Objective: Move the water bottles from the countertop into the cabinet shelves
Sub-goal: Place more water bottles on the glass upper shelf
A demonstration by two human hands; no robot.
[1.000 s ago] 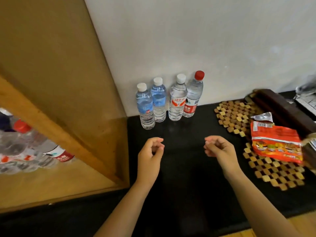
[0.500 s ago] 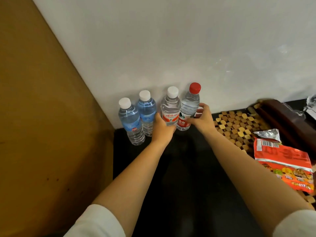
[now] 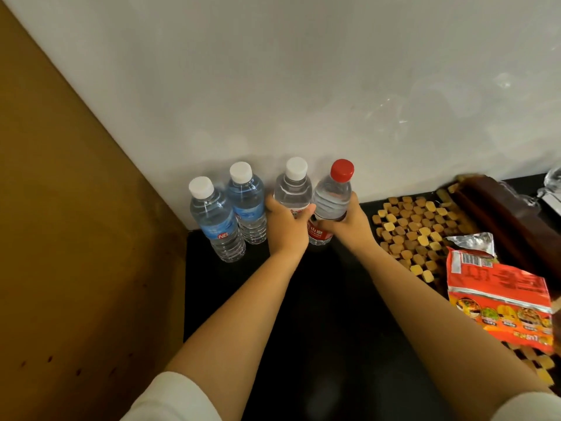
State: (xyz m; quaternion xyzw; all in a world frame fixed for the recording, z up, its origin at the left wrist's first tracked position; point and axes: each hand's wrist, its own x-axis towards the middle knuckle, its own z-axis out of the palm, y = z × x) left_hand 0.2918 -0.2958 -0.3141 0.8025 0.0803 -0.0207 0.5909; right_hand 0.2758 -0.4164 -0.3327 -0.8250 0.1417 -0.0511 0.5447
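Several water bottles stand in a row against the white wall on the black countertop point(image 3: 328, 314). My left hand point(image 3: 287, 227) is wrapped around the white-capped bottle with the red and white label point(image 3: 293, 189). My right hand point(image 3: 346, 223) grips the red-capped bottle point(image 3: 332, 196) beside it. Both bottles are upright. To the left stand a blue-labelled bottle point(image 3: 246, 202) and a bottle marked NB point(image 3: 217, 221), both white-capped and untouched. The cabinet's brown wooden side panel point(image 3: 79, 238) fills the left; its shelves are out of view.
A mat of wooden tiles point(image 3: 413, 226) lies to the right of the bottles. An orange-red snack packet point(image 3: 501, 299) rests on it. A dark brown wooden object point(image 3: 510, 217) sits at the far right, with something glassy at the frame edge.
Both hands reached forward from mid-counter to the bottles and closed around the two right ones. The view swung away from the cabinet shelf that holds other bottles.
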